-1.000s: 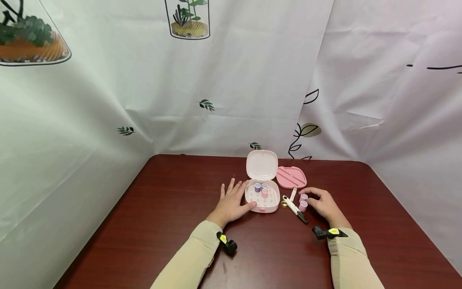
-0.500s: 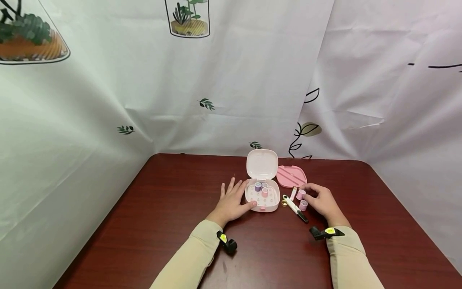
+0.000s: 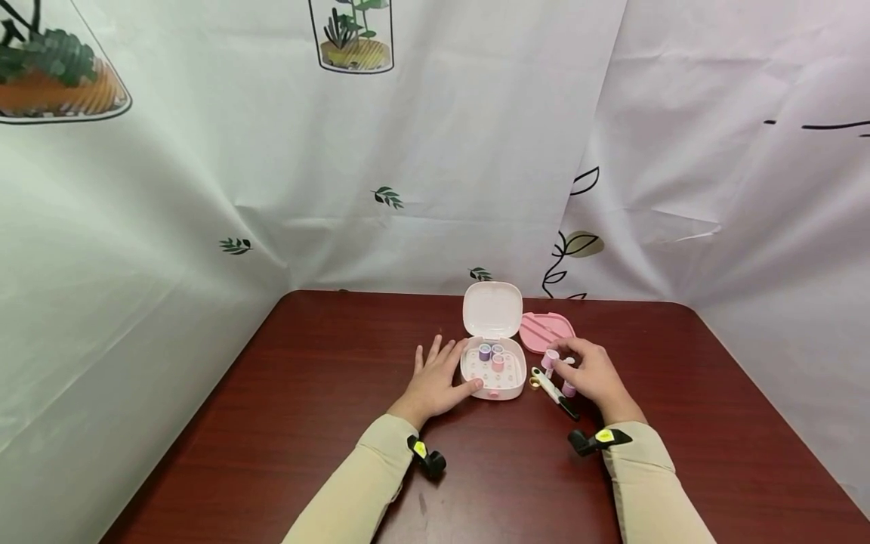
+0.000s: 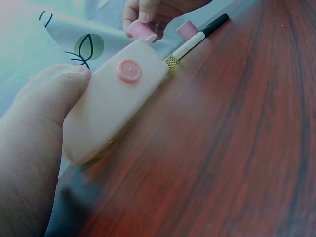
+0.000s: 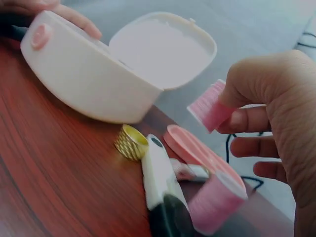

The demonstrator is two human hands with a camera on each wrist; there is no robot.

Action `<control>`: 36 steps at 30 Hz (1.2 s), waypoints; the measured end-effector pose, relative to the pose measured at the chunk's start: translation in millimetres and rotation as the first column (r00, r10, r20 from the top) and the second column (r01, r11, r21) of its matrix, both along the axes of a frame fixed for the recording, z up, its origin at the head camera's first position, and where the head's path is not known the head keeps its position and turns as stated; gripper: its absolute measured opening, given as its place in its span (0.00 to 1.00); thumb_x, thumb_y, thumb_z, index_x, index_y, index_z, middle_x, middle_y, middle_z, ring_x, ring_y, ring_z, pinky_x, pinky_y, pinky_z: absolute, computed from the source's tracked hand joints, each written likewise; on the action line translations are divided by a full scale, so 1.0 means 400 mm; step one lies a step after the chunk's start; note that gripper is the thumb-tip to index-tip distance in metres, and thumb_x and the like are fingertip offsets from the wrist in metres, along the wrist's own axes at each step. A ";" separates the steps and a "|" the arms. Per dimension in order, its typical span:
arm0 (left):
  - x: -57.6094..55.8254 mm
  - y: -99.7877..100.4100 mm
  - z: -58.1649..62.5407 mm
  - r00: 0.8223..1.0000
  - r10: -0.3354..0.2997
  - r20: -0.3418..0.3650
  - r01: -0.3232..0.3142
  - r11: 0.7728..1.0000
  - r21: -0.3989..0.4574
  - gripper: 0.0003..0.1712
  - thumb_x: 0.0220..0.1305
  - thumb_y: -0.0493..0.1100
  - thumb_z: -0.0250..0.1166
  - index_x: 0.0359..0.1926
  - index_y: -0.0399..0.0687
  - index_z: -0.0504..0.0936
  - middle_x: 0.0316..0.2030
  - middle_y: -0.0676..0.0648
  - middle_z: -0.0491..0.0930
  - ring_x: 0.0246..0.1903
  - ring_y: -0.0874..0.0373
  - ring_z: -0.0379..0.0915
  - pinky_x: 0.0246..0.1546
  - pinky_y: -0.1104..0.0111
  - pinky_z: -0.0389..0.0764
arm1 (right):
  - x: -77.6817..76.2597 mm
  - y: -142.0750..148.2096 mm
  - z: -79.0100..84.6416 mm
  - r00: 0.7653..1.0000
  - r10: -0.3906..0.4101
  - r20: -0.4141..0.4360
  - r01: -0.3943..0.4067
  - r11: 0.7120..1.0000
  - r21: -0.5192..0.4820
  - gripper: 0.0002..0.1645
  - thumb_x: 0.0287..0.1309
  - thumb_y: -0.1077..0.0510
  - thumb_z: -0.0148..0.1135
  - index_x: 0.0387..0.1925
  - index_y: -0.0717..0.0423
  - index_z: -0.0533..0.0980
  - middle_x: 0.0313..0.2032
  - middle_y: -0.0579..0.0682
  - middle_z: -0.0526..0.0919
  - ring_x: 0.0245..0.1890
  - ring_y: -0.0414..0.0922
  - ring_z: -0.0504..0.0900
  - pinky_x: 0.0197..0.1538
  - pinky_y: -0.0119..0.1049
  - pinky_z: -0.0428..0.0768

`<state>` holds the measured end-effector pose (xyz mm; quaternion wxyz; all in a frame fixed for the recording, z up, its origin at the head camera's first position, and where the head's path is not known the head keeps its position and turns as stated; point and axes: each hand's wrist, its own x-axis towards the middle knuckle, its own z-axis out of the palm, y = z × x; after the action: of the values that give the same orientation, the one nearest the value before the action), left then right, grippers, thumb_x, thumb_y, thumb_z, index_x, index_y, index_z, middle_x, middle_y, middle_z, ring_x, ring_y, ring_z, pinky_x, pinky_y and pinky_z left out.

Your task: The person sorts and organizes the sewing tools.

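Observation:
My right hand [image 3: 598,378] pinches a pink thread spool [image 5: 210,108] between thumb and forefinger, raised off the table. In the left wrist view that spool [image 4: 141,30] shows just beyond the box's corner. My left hand [image 3: 435,384] rests on the left side of a white sewing box [image 3: 516,389], fingers spread and thumb at its front rim. The box's lid [image 3: 492,310] stands up at the back. Inside, on the pegged floor, are a purple spool [image 3: 485,352], a pale spool [image 3: 498,349] and a pink spool [image 3: 498,363].
Right of the box lie a gold thimble [image 5: 131,143], a white tool with a black end [image 5: 160,177] and another pink spool [image 5: 217,202]. Behind them is a pink tray [image 3: 546,332] with a diagonal bar. A printed white cloth [image 3: 435,151] hangs behind the table.
My right hand has picked up one of the two pink spools on the table and carried it left toward the box. The left hand has stayed in place.

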<state>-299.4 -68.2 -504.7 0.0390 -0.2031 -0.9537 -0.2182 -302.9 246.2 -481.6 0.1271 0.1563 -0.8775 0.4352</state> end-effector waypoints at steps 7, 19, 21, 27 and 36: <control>-0.002 -0.003 -0.005 1.000 -0.003 -0.017 0.003 1.000 0.016 0.51 0.64 0.77 0.51 0.81 0.61 0.52 0.76 0.43 0.59 0.79 0.42 0.35 0.73 0.40 0.33 | -0.006 -0.043 0.021 0.997 -0.046 -0.060 0.052 0.994 0.096 0.12 0.56 0.60 0.69 0.43 0.57 0.84 0.38 0.53 0.86 0.37 0.50 0.82 0.41 0.46 0.82; -0.001 -0.001 -0.001 0.999 0.007 -0.049 -0.008 1.000 -0.022 0.51 0.64 0.77 0.50 0.80 0.61 0.53 0.78 0.42 0.52 0.79 0.42 0.33 0.74 0.41 0.33 | -0.009 -0.142 0.037 0.984 -0.031 -0.176 0.069 0.974 0.216 0.14 0.53 0.57 0.70 0.43 0.54 0.85 0.43 0.53 0.87 0.50 0.55 0.79 0.56 0.56 0.77; -0.001 -0.001 0.000 0.998 0.008 -0.062 -0.010 0.999 -0.038 0.51 0.64 0.78 0.50 0.80 0.60 0.54 0.79 0.43 0.49 0.79 0.42 0.33 0.74 0.41 0.33 | -0.009 -0.157 0.033 0.980 -0.013 -0.198 0.060 0.971 0.234 0.14 0.53 0.57 0.71 0.43 0.54 0.86 0.43 0.52 0.87 0.49 0.55 0.80 0.56 0.56 0.76; -0.003 0.001 0.000 0.997 0.004 -0.078 -0.009 0.997 -0.073 0.52 0.64 0.78 0.48 0.80 0.58 0.54 0.80 0.45 0.44 0.79 0.44 0.31 0.74 0.41 0.31 | -0.006 -0.194 0.019 0.972 0.031 -0.234 0.036 0.960 0.276 0.18 0.52 0.55 0.72 0.46 0.56 0.86 0.43 0.53 0.88 0.50 0.56 0.81 0.56 0.56 0.76; -0.004 -0.001 0.003 0.995 -0.007 -0.101 -0.001 0.997 -0.079 0.52 0.64 0.77 0.50 0.80 0.55 0.55 0.80 0.47 0.44 0.79 0.45 0.32 0.74 0.42 0.31 | -0.004 -0.238 0.013 0.971 0.031 -0.238 0.037 0.960 0.277 0.17 0.51 0.54 0.74 0.44 0.54 0.86 0.42 0.53 0.87 0.48 0.54 0.80 0.53 0.54 0.78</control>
<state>-300.9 -68.4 -503.4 0.0788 -0.2168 -0.9581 -0.1700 -304.5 150.9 -476.3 0.2094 0.2229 -0.9084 0.2850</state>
